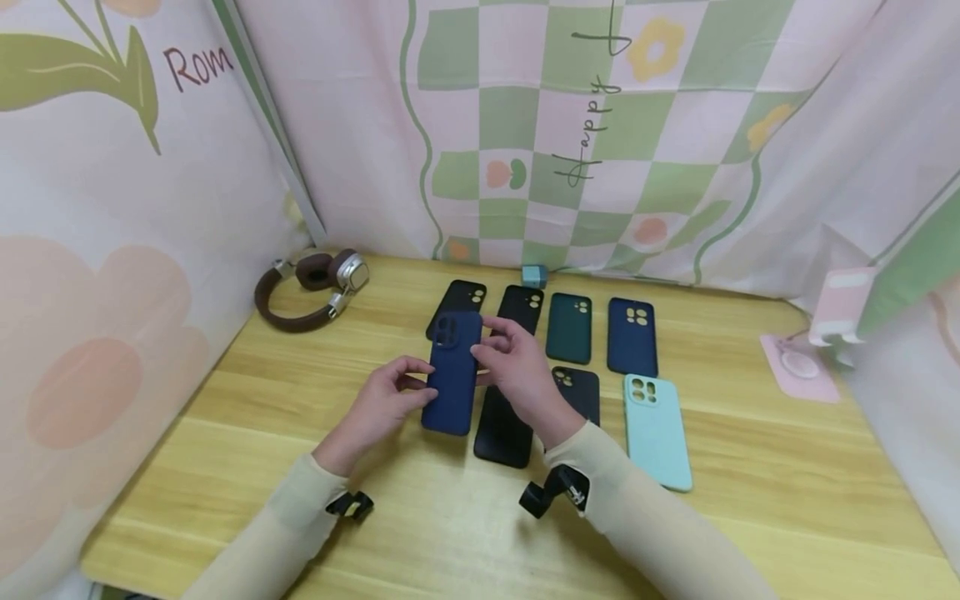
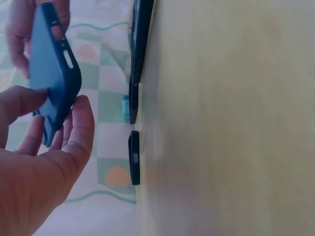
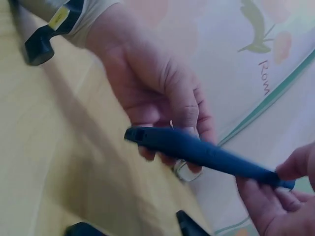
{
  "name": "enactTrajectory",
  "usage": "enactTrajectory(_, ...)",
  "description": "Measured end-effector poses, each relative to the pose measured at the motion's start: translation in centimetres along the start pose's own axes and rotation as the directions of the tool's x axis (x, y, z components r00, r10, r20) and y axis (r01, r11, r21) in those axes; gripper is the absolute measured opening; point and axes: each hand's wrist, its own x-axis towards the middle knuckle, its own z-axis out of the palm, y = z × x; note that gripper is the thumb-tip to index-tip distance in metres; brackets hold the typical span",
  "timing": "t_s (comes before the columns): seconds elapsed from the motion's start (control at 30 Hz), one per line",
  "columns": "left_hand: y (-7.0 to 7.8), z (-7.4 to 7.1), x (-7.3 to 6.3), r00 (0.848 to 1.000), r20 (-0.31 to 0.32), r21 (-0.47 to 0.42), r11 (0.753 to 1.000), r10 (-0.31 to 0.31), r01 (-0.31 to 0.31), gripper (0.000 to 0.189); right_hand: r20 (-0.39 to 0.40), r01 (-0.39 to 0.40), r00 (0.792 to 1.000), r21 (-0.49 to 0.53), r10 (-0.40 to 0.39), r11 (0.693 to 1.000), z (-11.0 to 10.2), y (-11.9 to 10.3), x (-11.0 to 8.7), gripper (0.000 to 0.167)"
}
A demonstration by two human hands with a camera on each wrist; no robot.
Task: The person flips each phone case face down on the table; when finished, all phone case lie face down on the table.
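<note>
A navy blue phone case [image 1: 453,385] is held up over the table, its camera cutout at the upper left. My left hand [image 1: 381,408] pinches its left edge between thumb and fingers. On the opposite long edge, my right hand [image 1: 522,372] grips it near the top. The left wrist view shows side openings along the rim of the case [image 2: 59,69]. Just under and beside my right hand lie a long black phone case [image 1: 504,433] and another black case [image 1: 579,387], both partly hidden. Behind the held case is a black case [image 1: 457,300], also partly covered.
At the back stand another black case [image 1: 522,304], a dark green case [image 1: 569,329], a second navy case [image 1: 632,337] and a small teal box [image 1: 534,277]. A mint case [image 1: 658,433] lies right. Brown headphones [image 1: 296,321] rest left; a pink stand [image 1: 802,367] is far right.
</note>
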Motion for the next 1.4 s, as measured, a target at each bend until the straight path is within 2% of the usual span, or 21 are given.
enactTrajectory(0.2, -0.3, -0.7, 0.1, 0.997, -0.046, 0.087, 0.994, -0.063, 0.067, 0.023, -0.028, -0.101, 0.995, -0.105, 0.098, 0.989, 0.3, 1.9, 0.9, 0.04)
enactTrajectory(0.33, -0.4, -1.1, 0.4, 0.993, -0.06, 0.118, 0.987, -0.105, 0.111, 0.023, 0.006, -0.148, 0.989, -0.148, 0.151, 0.978, 0.4, 2.7, 1.4, 0.038)
enactTrajectory(0.47, -0.4, -1.4, 0.8, 0.992, -0.06, 0.125, 0.985, -0.113, 0.119, 0.025, 0.08, -0.137, 0.984, -0.212, 0.157, 0.968, 0.9, 3.2, 1.5, 0.039)
enactTrajectory(0.63, -0.6, -1.2, 1.4, 0.99, -0.018, 0.185, 0.973, -0.136, 0.137, 0.027, 0.135, -0.131, 0.975, -0.291, 0.177, 0.948, 1.3, 3.6, 1.2, 0.037)
enactTrajectory(0.87, -1.0, -1.3, 1.5, 0.979, 0.008, 0.252, 0.948, -0.204, 0.196, 0.028, 0.155, -0.133, 0.966, -0.388, 0.207, 0.912, 1.0, 3.8, 1.2, 0.036)
enactTrajectory(1.0, -0.8, -1.7, 1.8, 0.974, 0.043, 0.273, 0.941, -0.221, 0.201, 0.03, 0.164, -0.126, 0.965, -0.405, 0.207, 0.906, 0.8, 3.7, 1.3, 0.035)
enactTrajectory(1.13, -0.5, -2.0, 2.3, 0.969, 0.05, 0.289, 0.932, -0.243, 0.219, 0.029, 0.162, -0.132, 0.963, -0.407, 0.214, 0.904, 0.7, 3.5, 1.4, 0.033)
enactTrajectory(1.27, -0.6, -2.6, 3.2, 0.973, 0.057, 0.26, 0.944, -0.224, 0.202, 0.027, 0.146, -0.114, 0.971, -0.41, 0.188, 0.905, 0.6, 3.5, 1.9, 0.032)
enactTrajectory(1.4, -0.8, -3.0, 4.9, 0.983, 0.066, 0.159, 0.974, -0.174, 0.162, 0.025, 0.117, -0.055, 0.987, -0.399, 0.111, 0.915, 0.2, 3.3, 2.9, 0.031)
